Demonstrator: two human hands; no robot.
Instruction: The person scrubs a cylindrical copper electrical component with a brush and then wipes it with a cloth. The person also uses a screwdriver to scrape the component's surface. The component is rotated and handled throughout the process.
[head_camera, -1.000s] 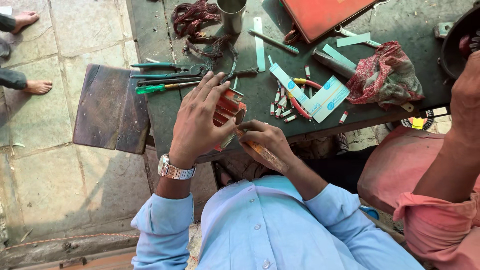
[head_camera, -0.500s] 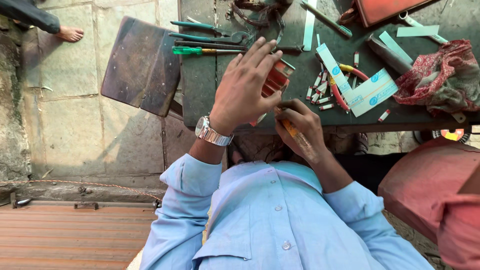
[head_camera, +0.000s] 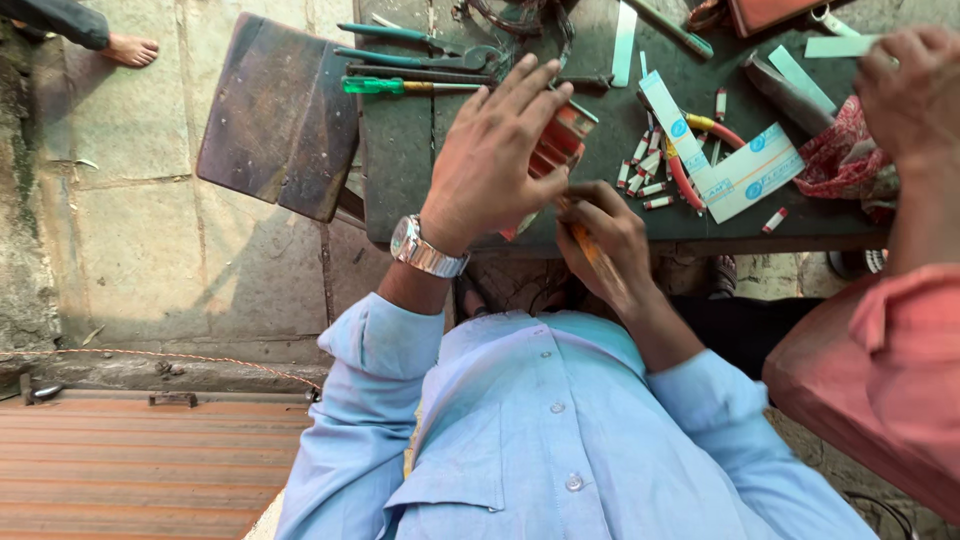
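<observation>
At the far left, a bare foot (head_camera: 130, 48) rests on the stone floor, and a worn wooden board (head_camera: 278, 115) leans out from the edge of the dark tabletop (head_camera: 400, 170). Along the tabletop's upper left lie green-handled pliers (head_camera: 420, 45) and a green-handled screwdriver (head_camera: 400, 86), side by side.

Next comes the left hand (head_camera: 495, 155), wearing a metal watch (head_camera: 425, 248) at the wrist. Its fingers are spread and curved over a small red box-like part (head_camera: 560, 145), which sits at the tabletop's near edge; the hand grips it from above. Compared with a second ago, the hand has turned a little and the fingers have fanned wider, so more of the red part shows past the fingertips. That suggests the grip is being reset while the work goes on.

Just right of it, the right hand (head_camera: 605, 240) is closed around a thin orange-handled tool (head_camera: 590, 245), its tip aimed at the red part's lower side. Both hands sit close together, as they did before.

Farther right lie small red-and-white fuses (head_camera: 650, 170), white paper strips (head_camera: 745, 175) and a red cloth (head_camera: 835, 160). Another person's hand (head_camera: 910, 90) reaches in at the right edge, newly in view.
</observation>
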